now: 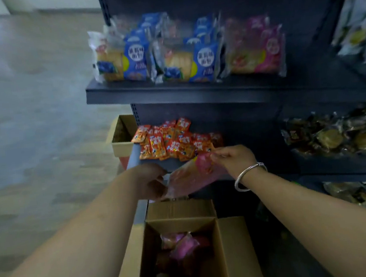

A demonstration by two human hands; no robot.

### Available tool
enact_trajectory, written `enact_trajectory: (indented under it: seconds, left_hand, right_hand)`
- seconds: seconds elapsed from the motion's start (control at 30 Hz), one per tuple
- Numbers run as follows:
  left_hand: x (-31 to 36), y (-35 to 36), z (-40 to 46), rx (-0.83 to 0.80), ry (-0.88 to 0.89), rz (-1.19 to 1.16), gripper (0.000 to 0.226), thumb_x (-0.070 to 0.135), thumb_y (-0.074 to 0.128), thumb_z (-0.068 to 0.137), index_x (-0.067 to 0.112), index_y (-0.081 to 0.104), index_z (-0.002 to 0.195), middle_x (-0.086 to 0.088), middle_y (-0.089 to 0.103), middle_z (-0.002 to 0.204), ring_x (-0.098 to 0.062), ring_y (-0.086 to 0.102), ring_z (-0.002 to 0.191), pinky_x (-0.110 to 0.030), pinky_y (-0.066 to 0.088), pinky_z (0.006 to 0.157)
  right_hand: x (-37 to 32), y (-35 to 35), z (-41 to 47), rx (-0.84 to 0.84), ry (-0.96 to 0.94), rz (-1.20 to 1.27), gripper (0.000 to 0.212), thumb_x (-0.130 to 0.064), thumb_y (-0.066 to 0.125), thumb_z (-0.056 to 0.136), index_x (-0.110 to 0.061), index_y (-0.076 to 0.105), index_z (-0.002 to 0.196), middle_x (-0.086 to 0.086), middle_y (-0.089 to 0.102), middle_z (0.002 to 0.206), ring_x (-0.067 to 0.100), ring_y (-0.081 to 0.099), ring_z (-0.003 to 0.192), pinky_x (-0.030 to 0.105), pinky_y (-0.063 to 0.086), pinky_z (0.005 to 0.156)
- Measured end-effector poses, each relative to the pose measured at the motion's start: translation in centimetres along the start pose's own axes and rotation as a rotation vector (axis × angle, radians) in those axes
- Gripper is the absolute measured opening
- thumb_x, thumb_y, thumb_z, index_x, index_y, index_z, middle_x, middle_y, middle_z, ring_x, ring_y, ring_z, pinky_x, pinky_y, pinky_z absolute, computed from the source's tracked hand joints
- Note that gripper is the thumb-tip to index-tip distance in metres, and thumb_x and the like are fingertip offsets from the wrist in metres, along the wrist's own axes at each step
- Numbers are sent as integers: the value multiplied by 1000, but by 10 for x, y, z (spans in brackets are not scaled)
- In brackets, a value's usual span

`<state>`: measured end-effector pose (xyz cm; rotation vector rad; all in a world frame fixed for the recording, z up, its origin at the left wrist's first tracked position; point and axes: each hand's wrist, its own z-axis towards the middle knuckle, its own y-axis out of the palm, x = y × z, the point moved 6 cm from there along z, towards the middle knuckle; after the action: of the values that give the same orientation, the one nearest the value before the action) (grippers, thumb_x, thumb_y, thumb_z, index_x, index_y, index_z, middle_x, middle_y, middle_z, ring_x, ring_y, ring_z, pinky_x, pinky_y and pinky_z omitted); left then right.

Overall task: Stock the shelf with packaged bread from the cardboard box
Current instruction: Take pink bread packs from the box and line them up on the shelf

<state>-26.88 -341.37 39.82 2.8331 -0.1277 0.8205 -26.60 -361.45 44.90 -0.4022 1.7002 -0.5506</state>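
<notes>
We hold a pink bread packet (192, 175) between both hands above the open cardboard box (234, 245): our left hand (150, 180) grips its left end with fingers curled around the wrapper, and our right hand (236, 157), a silver bangle (248, 175) on its wrist, pinches the upper right corner between thumb and fingertips. The packet sits level with the front edge of the lower shelf (148, 162), just before the orange snack sachets (173, 141). More pink packets (182, 244) lie in the box, while blue bread packets (135, 57) and pink ones (256, 47) stand on the upper shelf (172, 92).
</notes>
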Motion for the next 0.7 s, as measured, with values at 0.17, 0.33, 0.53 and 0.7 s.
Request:
enact_trajectory:
  seconds: [0.17, 0.33, 0.53, 0.7]
  left_hand:
    - [51, 26, -39, -56, 141, 126, 27, -4, 30, 95, 2, 50, 77, -15, 52, 76, -24, 54, 64, -23, 52, 47]
    - [93, 29, -64, 57, 311, 230, 24, -3, 43, 93, 5, 53, 72, -8, 54, 76, -17, 50, 69, -19, 51, 46]
    - [128, 30, -88, 94, 427, 245, 12, 2, 51, 93, 10, 55, 85, -3, 54, 79, -13, 48, 70, -24, 47, 65]
    - [150, 35, -106, 69, 537, 216, 27, -10, 40, 93, 10, 53, 81, -5, 57, 79, -16, 55, 72, -35, 49, 78]
  right_hand:
    - [-39, -38, 4, 66, 37, 295, 14, 5, 65, 79, 7, 71, 92, 9, 61, 116, 25, 57, 113, 41, 43, 104]
    - [-60, -69, 0, 94, 104, 645, 32, 11, 60, 79, -13, 66, 59, 4, 59, 71, 16, 56, 68, 29, 49, 65]
    - [-71, -87, 0, 107, 109, 691, 26, 13, 59, 79, -9, 63, 66, 13, 62, 76, 28, 59, 73, 44, 53, 79]
    - [-93, -94, -4, 63, 90, 713, 54, 27, 51, 74, -7, 53, 116, 14, 54, 112, 29, 60, 90, 37, 59, 58]
